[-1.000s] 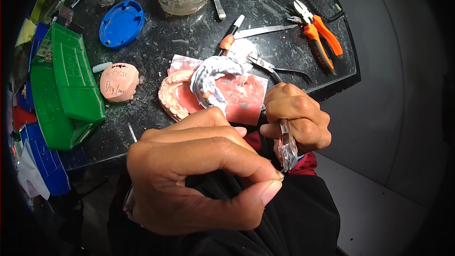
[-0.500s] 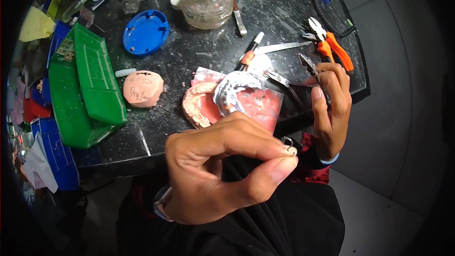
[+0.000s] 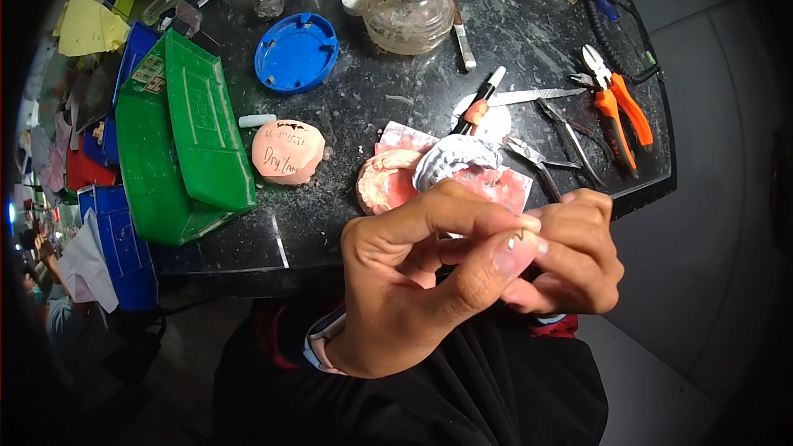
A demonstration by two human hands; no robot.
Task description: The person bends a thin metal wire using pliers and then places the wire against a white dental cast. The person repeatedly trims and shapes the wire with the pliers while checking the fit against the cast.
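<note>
"where's the wire [image 3: 519,235]?"
"left hand's [image 3: 421,301] grip pinches it; white cast [image 3: 446,158] at its eleven o'clock. right hand's [image 3: 582,256] grip: can't tell."
"step?"
"likely two-handed handling; next calls for steadiness."

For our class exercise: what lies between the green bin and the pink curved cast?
A rounded pink block and scattered crumbs, in the head view.

Pliers [image 3: 564,125] laid down (released), right hand [image 3: 578,252] now beside left hand [image 3: 405,306]
</note>
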